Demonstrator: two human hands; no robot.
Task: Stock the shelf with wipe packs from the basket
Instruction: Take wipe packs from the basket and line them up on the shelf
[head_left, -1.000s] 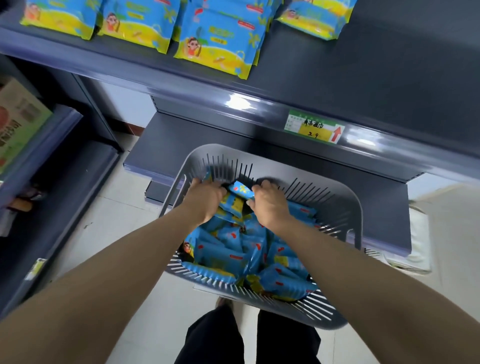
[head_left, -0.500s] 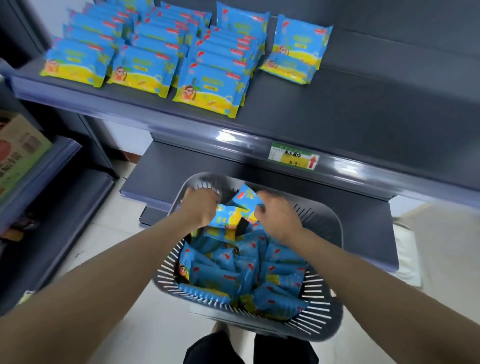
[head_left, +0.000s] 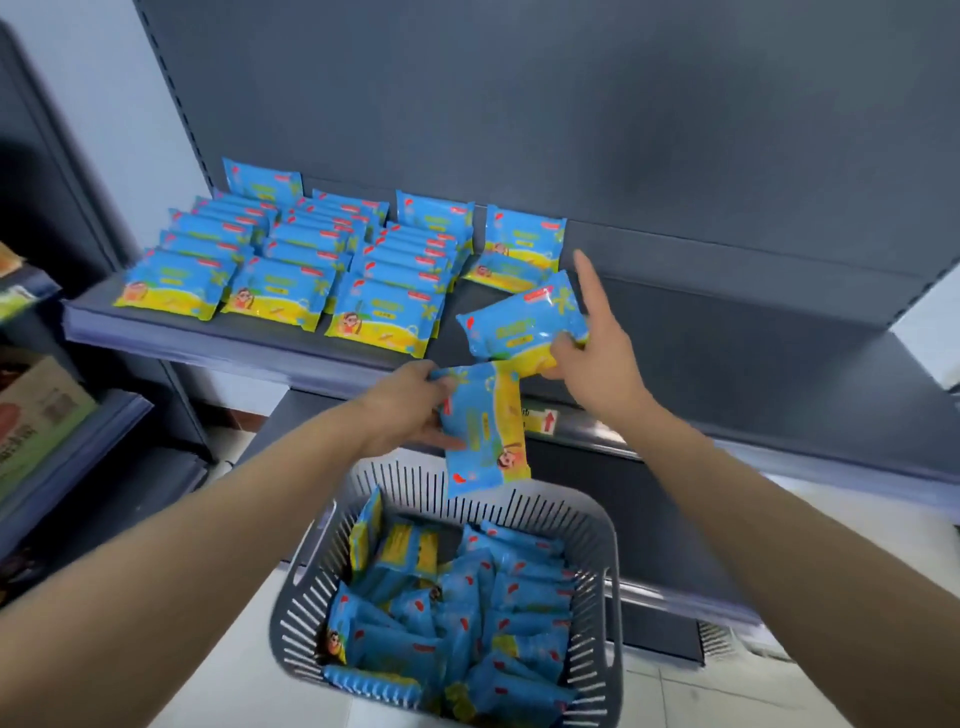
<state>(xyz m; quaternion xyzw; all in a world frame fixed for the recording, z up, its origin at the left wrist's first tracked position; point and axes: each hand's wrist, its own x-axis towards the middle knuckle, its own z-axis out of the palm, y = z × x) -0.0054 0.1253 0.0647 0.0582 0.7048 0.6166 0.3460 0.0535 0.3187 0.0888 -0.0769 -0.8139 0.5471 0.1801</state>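
The left hand (head_left: 410, 410) sits just below the middle of the view, fingers and thumb curled round the top of a wipe pack (head_left: 488, 431) that hangs on end above the basket (head_left: 304, 597). At 1 o'clock from it the right hand (head_left: 602, 364) pinches the lower edge of a second wipe pack (head_left: 519, 322), held tilted over the front of the shelf (head_left: 727, 332). Its index finger (head_left: 586, 275) points straight up toward 12 o'clock.

Both packs are blue above a yellow band, with a cartoon figure and a small red label near one corner. The lettering on them is too blurred to read. The stocked packs (head_left: 291, 265) carry the same print and lie in overlapping rows at 10 o'clock on the shelf, with a shorter row just beside them at 12 o'clock.

On the shelf's front rail a price tag (head_left: 545, 420) shows a red upward arrow on white. The hanging pack covers the rest of the tag, so no figure can be read.

The grey slotted basket stands at 6 o'clock with the loose packs (head_left: 467, 613) heaped inside — some on edge, most lying flat. Its near rim is cut off by the lower edge of the view.

At 9 o'clock a cardboard box (head_left: 36, 415) stands on a neighbouring rack — its dark print is smeared and the frame clips its left side.
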